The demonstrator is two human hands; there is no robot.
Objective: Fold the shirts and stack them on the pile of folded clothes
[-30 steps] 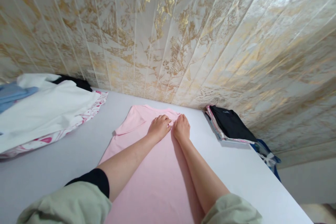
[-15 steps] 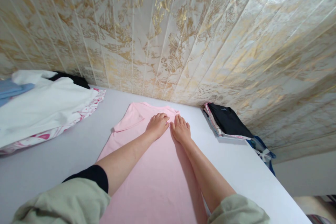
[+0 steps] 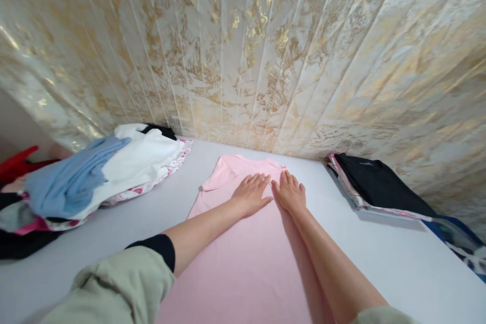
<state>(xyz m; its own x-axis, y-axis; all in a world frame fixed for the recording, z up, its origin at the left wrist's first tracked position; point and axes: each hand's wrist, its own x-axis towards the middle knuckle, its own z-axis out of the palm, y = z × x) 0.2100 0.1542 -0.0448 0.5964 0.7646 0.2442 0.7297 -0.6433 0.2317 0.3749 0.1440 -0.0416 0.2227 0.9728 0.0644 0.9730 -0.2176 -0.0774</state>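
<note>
A pink garment point(image 3: 243, 258) lies spread flat on the white table point(image 3: 379, 258), its top end toward the wall. My left hand point(image 3: 251, 194) rests palm down on the garment's upper part, fingers stretched out. My right hand point(image 3: 290, 192) lies flat beside it, fingers also stretched, the two hands almost touching. Neither hand holds anything. The garment's left sleeve point(image 3: 224, 174) is folded in over the body.
A heap of clothes lies at the left: a white garment point(image 3: 148, 162), a light blue one point(image 3: 72, 179), dark and red pieces beneath. At the right, folded clothes with a black piece point(image 3: 379, 182) on top. A gold-veined panelled wall point(image 3: 266, 50) stands right behind the table.
My fingers have gone from curled to stretched flat, and both hands have drawn back slightly along the garment. My head has turned left, so more of the left heap shows.
</note>
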